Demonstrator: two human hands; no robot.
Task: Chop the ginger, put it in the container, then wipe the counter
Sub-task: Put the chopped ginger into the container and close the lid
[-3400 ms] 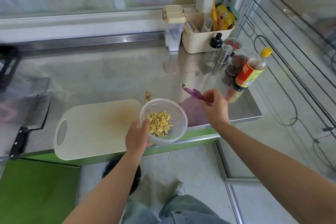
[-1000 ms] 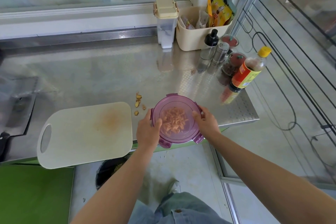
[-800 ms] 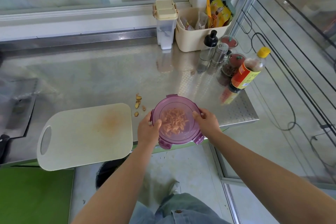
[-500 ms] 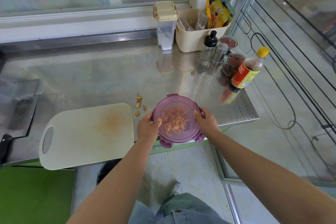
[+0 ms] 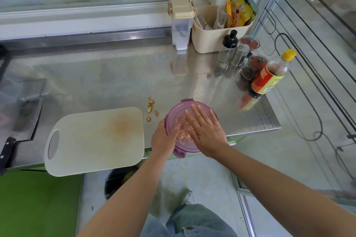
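Right hand (image 5: 207, 132) flat, fingers spread, pressing purple lid (image 5: 174, 119); left hand (image 5: 163, 138) grip cupping container's left edge. Five ginger scraps (image 5: 151, 108) on tabletop (image 5: 115, 79).

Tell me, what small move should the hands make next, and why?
Probably snap down the lid's clips: the right hand lies flat on the purple lid, the left hand steadies the container's side, and the near clip seems to stick out, unlatched.

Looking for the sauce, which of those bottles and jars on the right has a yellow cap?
The tall sauce bottle with the red-orange label, nearest the counter's right edge; the others have black, metal or red tops.
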